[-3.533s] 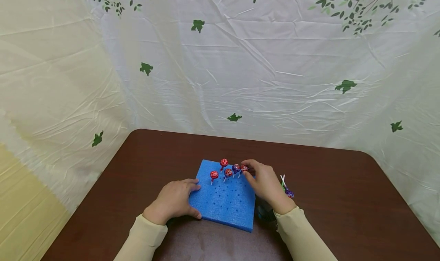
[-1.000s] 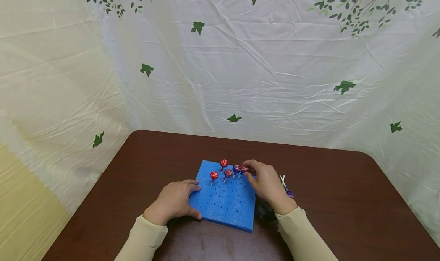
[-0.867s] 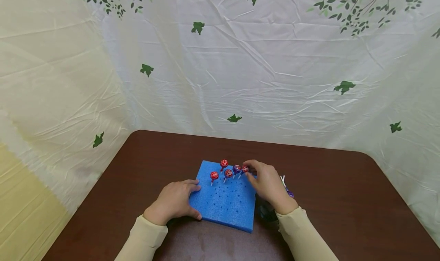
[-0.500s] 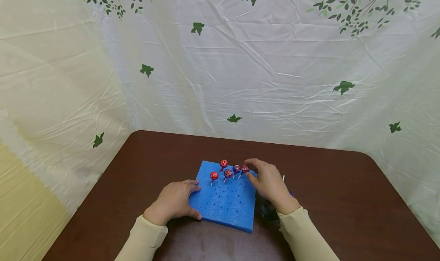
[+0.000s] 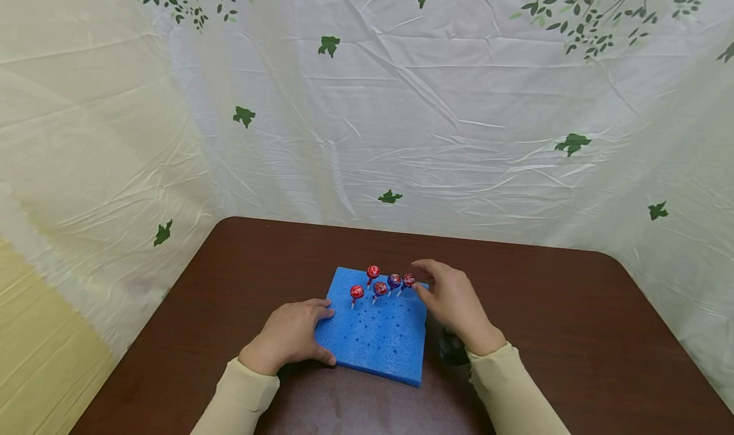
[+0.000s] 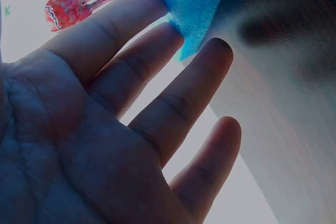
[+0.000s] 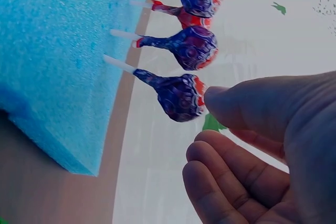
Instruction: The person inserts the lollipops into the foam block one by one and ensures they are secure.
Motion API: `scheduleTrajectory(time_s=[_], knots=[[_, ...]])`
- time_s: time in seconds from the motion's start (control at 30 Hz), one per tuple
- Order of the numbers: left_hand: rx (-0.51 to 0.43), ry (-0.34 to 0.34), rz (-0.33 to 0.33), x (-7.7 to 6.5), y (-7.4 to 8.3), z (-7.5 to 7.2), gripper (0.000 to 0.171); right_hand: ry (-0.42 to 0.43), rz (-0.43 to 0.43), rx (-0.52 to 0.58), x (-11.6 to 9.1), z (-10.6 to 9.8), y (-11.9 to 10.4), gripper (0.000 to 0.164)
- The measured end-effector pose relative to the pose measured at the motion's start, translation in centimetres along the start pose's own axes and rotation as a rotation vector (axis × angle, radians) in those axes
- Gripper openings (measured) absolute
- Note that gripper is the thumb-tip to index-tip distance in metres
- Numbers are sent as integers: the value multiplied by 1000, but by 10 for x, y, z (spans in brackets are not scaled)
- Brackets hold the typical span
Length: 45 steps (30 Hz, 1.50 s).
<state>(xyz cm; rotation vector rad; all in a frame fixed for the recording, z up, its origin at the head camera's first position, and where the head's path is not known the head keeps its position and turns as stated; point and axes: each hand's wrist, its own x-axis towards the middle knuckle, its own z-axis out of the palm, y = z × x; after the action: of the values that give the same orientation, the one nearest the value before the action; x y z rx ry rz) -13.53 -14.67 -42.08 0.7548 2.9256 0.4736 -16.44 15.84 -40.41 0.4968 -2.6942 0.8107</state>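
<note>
A blue foam board (image 5: 378,358) with rows of small holes lies on the table. Several wrapped lollipops stand in its far part on white sticks: red ones such as the front-left lollipop (image 5: 357,292), and purple-and-red ones. My left hand (image 5: 292,336) rests at the board's left edge, fingers extended, with fingertips on the foam. My right hand (image 5: 455,301) is beside the far right corner, its thumb and fingers spread apart. In the right wrist view its thumb tip (image 7: 216,100) is right at the head of the nearest purple lollipop (image 7: 181,98), which stands in the foam; whether they touch I cannot tell.
The brown table (image 5: 562,333) extends around the board on all sides. A dark round object (image 5: 452,348) shows under my right wrist. Behind the table hangs a pale cloth (image 5: 459,135) printed with green leaves.
My right hand's fingers have parted from the rightmost lollipop, and the hand has shifted slightly right. It now covers the loose lollipops seen beside it earlier. My left hand stays put.
</note>
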Motion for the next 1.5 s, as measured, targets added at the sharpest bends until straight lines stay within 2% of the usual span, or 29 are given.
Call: scheduleTrajectory(time_s=[0.23, 0.43, 0.67, 1.0, 1.2, 1.5], knots=[[-3, -7, -6, 0, 0, -1, 82, 28, -16, 7, 0, -11, -3, 42], [-3, -8, -7, 1, 0, -1, 83, 45, 7, 25, -5, -23, 1, 42], [-5, -13, -11, 2, 0, -1, 82, 80, 73, 17, -14, -40, 20, 42], [-4, -7, -4, 2, 1, -1, 82, 115, 125, -24, -36, -59, 52, 40], [-3, -14, -6, 3, 1, -1, 83, 71, 158, -53, -56, -60, 69, 39], [-3, -19, -22, 2, 0, -1, 84, -90, 221, -15, -75, -54, 87, 38]])
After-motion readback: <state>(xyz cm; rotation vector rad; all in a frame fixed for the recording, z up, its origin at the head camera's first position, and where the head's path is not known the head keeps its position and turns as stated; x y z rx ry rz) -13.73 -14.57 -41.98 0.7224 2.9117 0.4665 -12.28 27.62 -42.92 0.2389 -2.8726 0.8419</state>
